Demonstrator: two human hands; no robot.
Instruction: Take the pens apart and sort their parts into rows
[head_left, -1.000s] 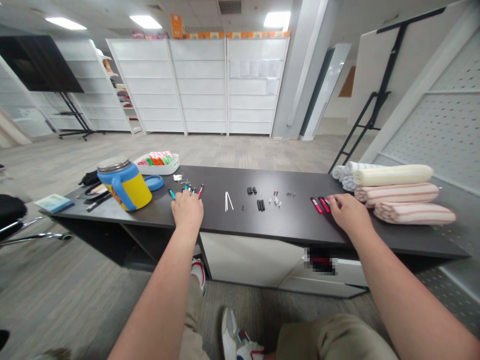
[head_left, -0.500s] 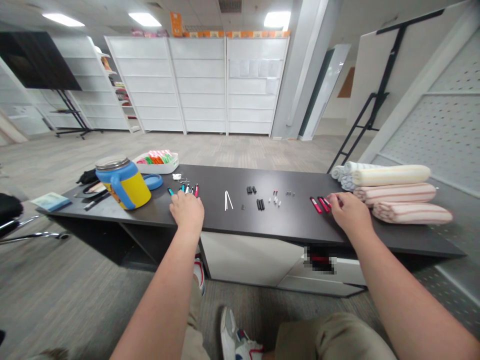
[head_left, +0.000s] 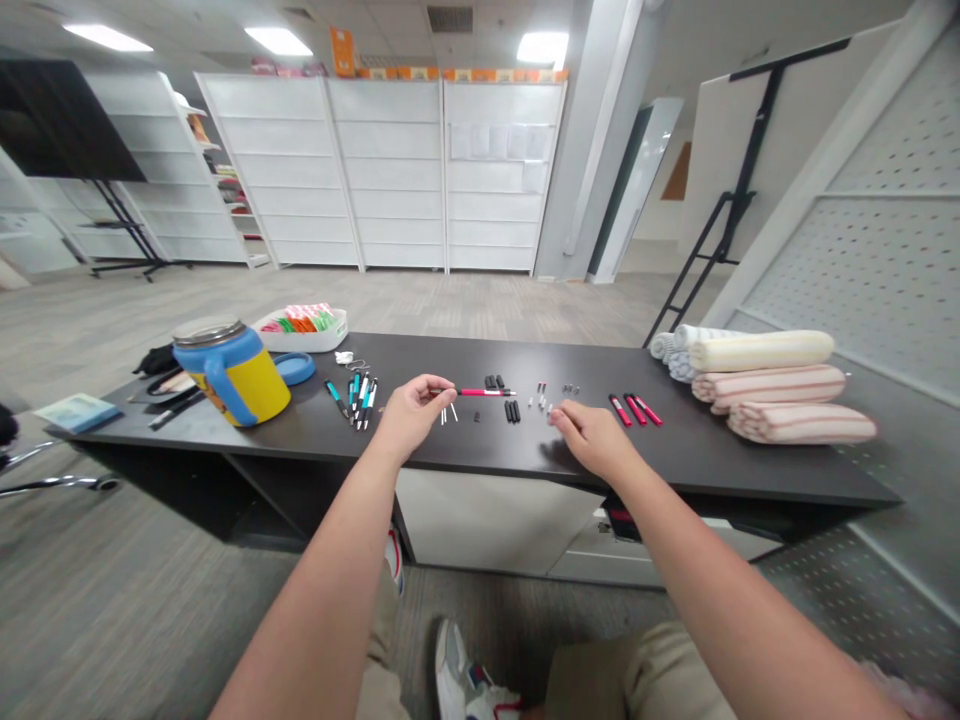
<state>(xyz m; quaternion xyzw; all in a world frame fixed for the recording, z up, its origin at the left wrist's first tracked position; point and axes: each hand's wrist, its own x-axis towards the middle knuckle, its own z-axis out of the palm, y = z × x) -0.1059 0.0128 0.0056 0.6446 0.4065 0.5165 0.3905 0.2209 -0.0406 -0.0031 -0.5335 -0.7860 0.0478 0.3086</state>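
Observation:
My left hand (head_left: 412, 415) pinches the end of a red-and-black pen (head_left: 484, 392) and holds it level above the table, its thin tip pointing right. Right of that tip, my right hand (head_left: 589, 435) hovers with thumb and fingers drawn together; whether anything is between them is hidden. Small white pieces (head_left: 541, 403) lie just by its fingertips. Black tube-like grips (head_left: 512, 411) rest under the pen. Partly behind my left hand are thin white sticks (head_left: 453, 412). Three red barrels (head_left: 634, 408) lie right of my right hand. Several teal, black and white pens (head_left: 362, 398) lie to the left.
On the dark table (head_left: 465, 452), a yellow-and-blue mug (head_left: 244, 380) stands left beside its blue lid (head_left: 295, 368). Behind is a white tray (head_left: 330, 338) of coloured packets. Rolled towels (head_left: 780, 385) are stacked at the right end.
My left hand has lifted the red pen from the pen group and moved right. My right hand has left the red barrels and come in toward the middle. The view has shifted slightly.

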